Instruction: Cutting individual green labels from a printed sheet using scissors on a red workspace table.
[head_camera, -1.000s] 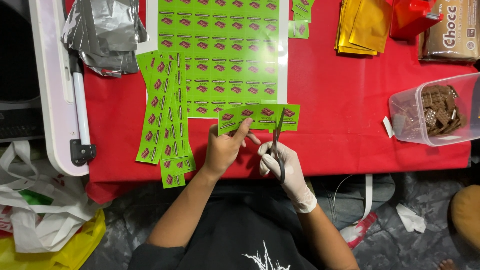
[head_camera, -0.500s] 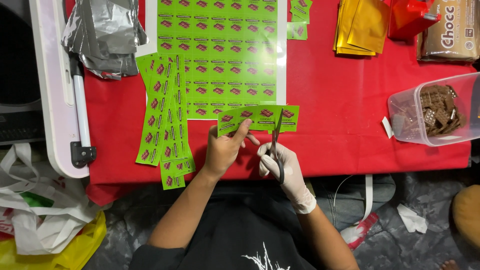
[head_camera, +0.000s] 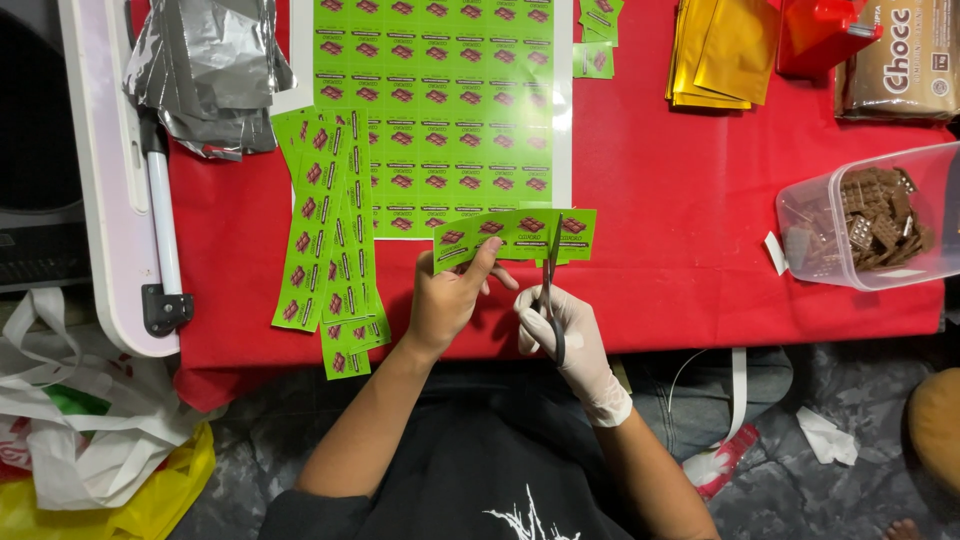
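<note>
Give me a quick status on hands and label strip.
Left hand pinching green label strip. Gloved right hand working scissors through it. Nothing obstructing.

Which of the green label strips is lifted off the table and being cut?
The short strip pinched by the left hand, with the scissors across it; the other strips lie flat.

Bare red cloth (head_camera: 680, 190) open rightward up to the plastic tub (head_camera: 870, 215); left blocked by cut strips (head_camera: 325, 220), ahead by the label sheet (head_camera: 440, 110).

Red table (head_camera: 660, 200) bears a green label sheet (head_camera: 440, 110), cut strips (head_camera: 330, 220), gold pouches (head_camera: 720, 50) (probably foil) and a clear tub (head_camera: 870, 215).
</note>
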